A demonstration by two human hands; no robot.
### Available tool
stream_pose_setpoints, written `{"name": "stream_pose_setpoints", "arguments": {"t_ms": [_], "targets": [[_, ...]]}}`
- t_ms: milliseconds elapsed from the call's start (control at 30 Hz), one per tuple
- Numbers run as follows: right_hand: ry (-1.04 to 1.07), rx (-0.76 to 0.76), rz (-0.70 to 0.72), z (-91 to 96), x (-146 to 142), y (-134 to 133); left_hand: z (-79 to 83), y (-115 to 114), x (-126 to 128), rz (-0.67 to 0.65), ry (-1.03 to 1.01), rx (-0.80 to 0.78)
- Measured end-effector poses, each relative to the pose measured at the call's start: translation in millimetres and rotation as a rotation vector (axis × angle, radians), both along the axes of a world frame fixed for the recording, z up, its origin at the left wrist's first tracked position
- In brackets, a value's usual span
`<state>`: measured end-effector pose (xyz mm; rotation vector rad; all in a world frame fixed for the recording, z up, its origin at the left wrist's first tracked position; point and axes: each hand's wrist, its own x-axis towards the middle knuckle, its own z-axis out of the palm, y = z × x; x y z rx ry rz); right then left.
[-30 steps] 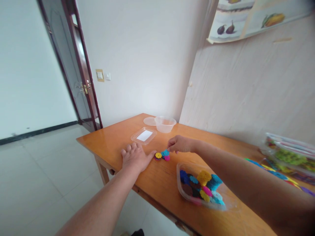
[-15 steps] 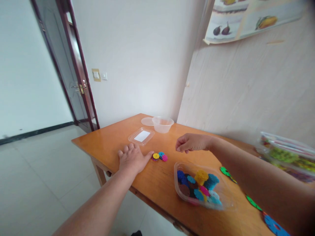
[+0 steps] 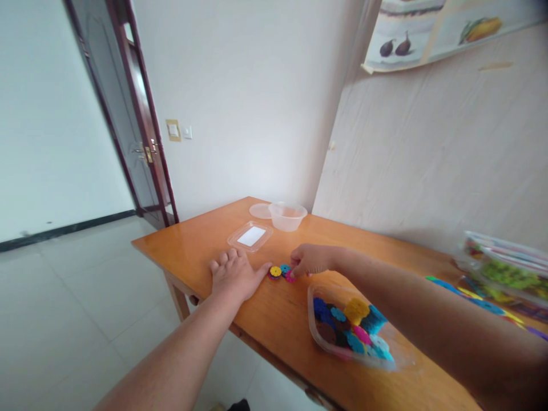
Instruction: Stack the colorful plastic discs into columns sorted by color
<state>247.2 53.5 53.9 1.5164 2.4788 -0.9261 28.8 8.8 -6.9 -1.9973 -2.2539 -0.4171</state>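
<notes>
Head view: left fingers (image 3: 233,255) spread near table edge (image 3: 173,268); right fingers (image 3: 296,258), grip unclear, at pink disc (image 3: 290,278) outside tub (image 3: 311,319).

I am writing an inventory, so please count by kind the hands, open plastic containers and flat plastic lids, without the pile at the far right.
Hands: 2, left hand and right hand
Open containers: 2, box of discs and round bowl
Flat lids: 2, round lid and rectangular lid
Total: 6
</notes>
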Motion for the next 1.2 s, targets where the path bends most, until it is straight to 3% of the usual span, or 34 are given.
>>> {"name": "stream_pose_setpoints", "arguments": {"t_ms": [200, 300, 500, 633, 733, 867, 1033, 1200], "targets": [[0.303, -0.192, -0.066, 28.7, 37, -25, 1.3, -1, 0, -0.003, -0.006, -0.002], [0.307, -0.250, -0.027, 43.5, 61, -42, 1.5, -1, 0, -0.005, -0.014, -0.016], [0.125, 0.104, -0.021, 53.5, 88, -96, -0.2, 1, -1, -0.009, -0.017, 0.011], [0.054, 0.129, 0.046, 45.9, 90, -142, -1.2, 2, -2, -0.010, -0.015, 0.010], [0.028, 0.179, 0.063, 35.4, 90, -159, -2.4, 2, -3, -0.016, -0.012, 0.020], [-0.004, 0.243, 0.002, 22.9, 94, -144, -3.8, 3, -4, -0.018, -0.008, 0.042], [-0.028, 0.344, -0.101, 12.8, 99, -82, -2.1, 2, -3, -0.017, -0.001, 0.046], [0.023, 0.340, -0.110, 12.3, 83, -30, 0.3, -1, -2, -0.015, -0.003, 0.046]]}}
